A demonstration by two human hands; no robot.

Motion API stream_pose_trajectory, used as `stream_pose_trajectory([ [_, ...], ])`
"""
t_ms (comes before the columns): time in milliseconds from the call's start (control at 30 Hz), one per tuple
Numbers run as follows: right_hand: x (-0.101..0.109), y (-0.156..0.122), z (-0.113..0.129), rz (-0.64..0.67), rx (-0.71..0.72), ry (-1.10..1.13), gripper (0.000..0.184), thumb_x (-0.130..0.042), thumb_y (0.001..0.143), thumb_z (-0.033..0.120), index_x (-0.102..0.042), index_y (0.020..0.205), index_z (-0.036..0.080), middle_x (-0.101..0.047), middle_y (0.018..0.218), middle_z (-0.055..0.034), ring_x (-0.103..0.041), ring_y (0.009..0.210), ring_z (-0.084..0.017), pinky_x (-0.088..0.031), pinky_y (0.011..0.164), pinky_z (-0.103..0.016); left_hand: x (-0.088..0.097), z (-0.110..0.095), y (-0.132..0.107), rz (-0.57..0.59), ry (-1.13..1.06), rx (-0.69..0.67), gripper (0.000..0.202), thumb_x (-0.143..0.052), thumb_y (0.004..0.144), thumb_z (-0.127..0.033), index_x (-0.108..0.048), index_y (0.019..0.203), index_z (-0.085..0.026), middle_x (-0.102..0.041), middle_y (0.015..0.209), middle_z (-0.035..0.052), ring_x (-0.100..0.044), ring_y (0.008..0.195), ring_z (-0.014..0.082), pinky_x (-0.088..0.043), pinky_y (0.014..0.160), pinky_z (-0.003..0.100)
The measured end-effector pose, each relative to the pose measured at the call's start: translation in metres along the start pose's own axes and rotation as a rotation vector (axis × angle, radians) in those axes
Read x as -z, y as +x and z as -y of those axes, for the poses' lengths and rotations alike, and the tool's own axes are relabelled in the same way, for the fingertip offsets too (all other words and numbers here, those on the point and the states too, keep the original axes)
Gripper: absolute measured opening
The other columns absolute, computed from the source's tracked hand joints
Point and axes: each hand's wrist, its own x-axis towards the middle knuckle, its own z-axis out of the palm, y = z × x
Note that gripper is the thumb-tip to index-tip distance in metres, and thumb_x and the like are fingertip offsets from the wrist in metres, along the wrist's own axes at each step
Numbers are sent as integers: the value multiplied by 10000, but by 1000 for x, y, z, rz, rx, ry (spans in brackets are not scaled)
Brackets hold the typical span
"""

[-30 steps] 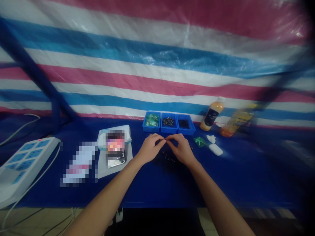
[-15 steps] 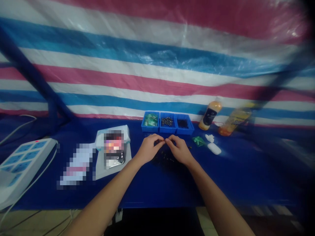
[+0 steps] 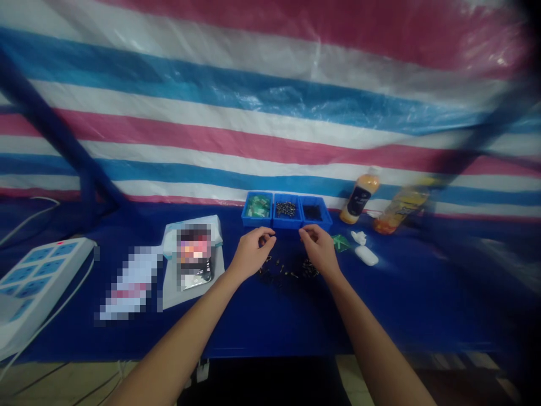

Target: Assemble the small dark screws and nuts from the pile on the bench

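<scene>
My left hand hovers over the middle of the blue table, its fingers curled and a small gap showing between thumb and forefinger. Nothing can be made out in it. To the right, my right hand has its fingers bent and drawn together; anything tiny in them is hidden. Between and below the hands lie loose small metal and black parts. A denser pile of small parts sits just under my right hand. Behind stand three blue bins: one with green-and-clear packets, one with shiny metal pieces, one with black pieces.
On the right are a green wrapper, a white rounded case, crumpled tissue and two drink bottles. Leftward lie a tissue pack, a pixelated sheet and a white power strip with its cable. Striped sheeting hangs behind.
My hands, which met fingertip to fingertip, have moved apart, left hand leftward and right hand rightward. The loose parts between them show more clearly now.
</scene>
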Motion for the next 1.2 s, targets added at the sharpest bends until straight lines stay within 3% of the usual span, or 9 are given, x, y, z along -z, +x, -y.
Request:
stream_pose_trajectory([
  [100, -3, -7, 5, 159, 156, -143, 218, -562, 874, 396, -666, 910, 208, -655, 726, -16, -582, 652, -163, -423, 639, -283, 0, 4, 1, 4, 34, 13, 168, -553, 875, -269, -678, 977, -221, -683, 848, 0, -625, 782, 160, -464, 751, 285],
  [233, -7, -16, 16, 459, 428, -287, 146, -593, 883, 272, -710, 965, 242, -662, 926, -30, -559, 831, -166, -396, 796, -320, -1, 10, 1, 14, 89, 62, 171, -543, 874, -267, -689, 956, -229, -701, 861, 9, -641, 791, 175, -467, 746, 293],
  [367, -12, -25, 24, 615, 532, -427, 199, -548, 938, 281, -721, 1027, 321, -620, 1016, -34, -489, 934, -187, -334, 798, -348, 0, 13, -1, 2, 148, 152, 162, -541, 874, -280, -697, 894, -244, -709, 847, 12, -646, 777, 191, -462, 713, 297],
  [467, -15, -31, 28, 655, 545, -463, 195, -570, 929, 391, -715, 1045, 329, -601, 1040, -37, -458, 973, -203, -310, 808, -363, 1, 12, -1, -25, 172, 182, 174, -528, 882, -297, -695, 864, -254, -711, 826, 7, -646, 759, 197, -455, 708, 303],
  [667, -21, -37, 35, 628, 585, -521, 368, -597, 861, 575, -715, 1024, 267, -611, 972, -55, -456, 978, -224, -261, 884, -419, 1, 11, -1, -34, 166, 188, 175, -527, 878, -307, -693, 853, -260, -713, 814, 4, -642, 745, 201, -447, 708, 310],
  [933, -26, -37, 32, 641, 571, -561, 189, -591, 917, 397, -699, 1010, 273, -625, 931, -36, -478, 945, -206, -227, 879, -422, -2, 13, -1, -20, 157, 184, 151, -555, 859, -312, -697, 856, -260, -711, 818, 5, -642, 751, 198, -461, 715, 308],
  [1200, -26, -34, 27, 615, 535, -562, 158, -549, 936, 314, -688, 975, 249, -629, 919, -38, -489, 916, -201, -228, 866, -418, -3, 15, -1, -9, 178, 178, 150, -569, 853, -324, -700, 876, -255, -720, 824, 17, -653, 761, 205, -454, 692, 303],
])
